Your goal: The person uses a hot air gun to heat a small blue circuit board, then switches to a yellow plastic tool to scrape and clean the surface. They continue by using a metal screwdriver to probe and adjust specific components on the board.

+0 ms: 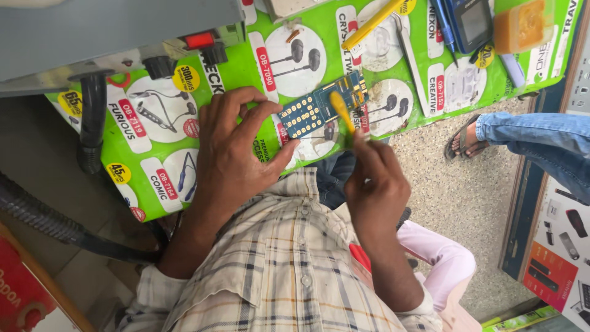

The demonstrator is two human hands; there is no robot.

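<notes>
My left hand (236,147) pinches the near end of a small blue circuit board (319,106) with rows of round gold pads, holding it over the green printed mat (153,132). My right hand (375,181) grips a yellow-handled tool (342,110) whose tip rests on the middle of the board. Both hands sit just beyond my checked shirt, above the counter's front edge.
A grey machine with a red switch (200,40), black knobs and a black hose (92,123) stands at the back left. A second yellow tool (372,23), a dark handheld device (470,23) and an orange block (522,24) lie at the back. Another person's sandalled foot (465,138) stands on the floor at right.
</notes>
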